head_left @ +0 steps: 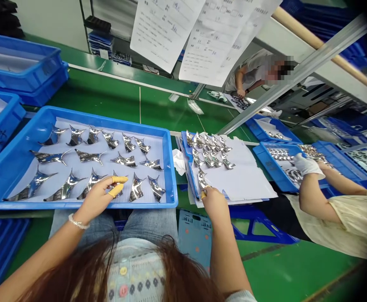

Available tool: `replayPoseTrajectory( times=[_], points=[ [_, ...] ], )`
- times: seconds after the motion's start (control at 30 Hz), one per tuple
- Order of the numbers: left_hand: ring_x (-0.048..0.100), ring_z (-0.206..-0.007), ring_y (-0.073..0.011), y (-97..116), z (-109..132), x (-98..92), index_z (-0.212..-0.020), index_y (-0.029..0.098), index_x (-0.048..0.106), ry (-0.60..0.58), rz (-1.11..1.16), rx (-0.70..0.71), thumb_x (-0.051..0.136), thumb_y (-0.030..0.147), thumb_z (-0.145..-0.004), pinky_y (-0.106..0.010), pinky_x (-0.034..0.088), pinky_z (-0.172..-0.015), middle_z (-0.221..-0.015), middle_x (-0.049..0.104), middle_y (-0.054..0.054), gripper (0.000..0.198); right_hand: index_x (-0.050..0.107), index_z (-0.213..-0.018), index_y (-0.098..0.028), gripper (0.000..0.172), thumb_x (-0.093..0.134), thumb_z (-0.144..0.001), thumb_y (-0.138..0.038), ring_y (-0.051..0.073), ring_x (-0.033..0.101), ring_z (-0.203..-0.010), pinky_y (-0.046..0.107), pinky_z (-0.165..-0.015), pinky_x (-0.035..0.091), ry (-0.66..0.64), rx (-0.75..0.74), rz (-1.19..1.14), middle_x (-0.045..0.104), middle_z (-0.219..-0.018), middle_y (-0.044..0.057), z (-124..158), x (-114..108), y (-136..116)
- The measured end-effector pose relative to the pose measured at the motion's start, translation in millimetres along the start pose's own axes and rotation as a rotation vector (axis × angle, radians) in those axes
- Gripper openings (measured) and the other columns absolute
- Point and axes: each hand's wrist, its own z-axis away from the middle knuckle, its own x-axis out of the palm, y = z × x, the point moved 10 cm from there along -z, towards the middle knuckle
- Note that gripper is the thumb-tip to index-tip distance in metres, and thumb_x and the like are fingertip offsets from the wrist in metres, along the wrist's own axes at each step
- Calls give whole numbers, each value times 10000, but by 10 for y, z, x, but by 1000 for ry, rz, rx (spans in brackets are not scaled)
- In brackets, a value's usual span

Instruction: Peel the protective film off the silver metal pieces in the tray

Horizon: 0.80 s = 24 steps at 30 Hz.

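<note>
at the front rim of the blue plastic tray (pixel 76 204), left hand (pixel 98 200) sits over polished chrome three-pointed pieces (pixel 90 182), yellow-cotted fingers (pixel 119 179) spread; right hand (pixel 213 205) pinches one chrome piece (pixel 202 179) at the edge of white paper sheets (pixel 243 176) on a second blue tray (pixel 185 144).

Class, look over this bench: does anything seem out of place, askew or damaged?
A crumpled white tissue lies loose between the large blue tray and the paper-covered tray, unlike the orderly rows of chrome pieces.
</note>
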Motion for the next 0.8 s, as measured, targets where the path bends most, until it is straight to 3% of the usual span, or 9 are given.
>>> replayPoseTrajectory(
  times=[0.17, 0.33, 0.43, 0.63, 0.8],
  points=[
    [611, -845, -205, 24, 2, 7, -1093, 198, 679, -8, 19, 16, 514, 462, -843, -332, 489, -813, -970, 673, -65, 399, 679, -972, -107, 182, 561, -870, -200, 225, 632, -799, 266, -636, 374, -53, 6, -30, 685, -878, 123, -2, -7, 77],
    [607, -840, -196, 65, 5, 0, -1078, 200, 682, 1, 20, 51, 524, 431, -841, -329, 494, -809, -967, 674, -56, 367, 681, -1050, -122, 278, 523, -884, -280, 223, 631, -729, 262, -588, 376, -47, 65, -45, 689, -790, 91, -24, -259, 297],
    [613, -872, -197, 81, 13, 3, -1057, 204, 687, 6, 21, 61, 524, 405, -842, -326, 497, -815, -994, 679, -53, 336, 673, -1071, -126, 286, 494, -886, -252, 233, 629, -751, 267, -584, 361, -41, 71, -28, 691, -815, 102, -67, -351, 290],
    [623, -917, -206, 105, 49, -9, -1066, 197, 682, 26, -4, 100, 515, 380, -857, -334, 500, -825, -1016, 684, -59, 325, 669, -1028, -123, 264, 565, -873, -310, 265, 640, -813, 280, -579, 343, -155, 6, 45, 704, -850, 126, -119, -116, 44],
    [624, -934, -209, 123, 74, 17, -1062, 201, 683, 17, -38, 144, 508, 372, -870, -333, 501, -828, -1026, 683, -60, 310, 667, -927, -131, 194, 504, -901, -234, 262, 648, -842, 284, -594, 344, -197, 17, 120, 704, -879, 141, -86, -4, 13]
  ],
)
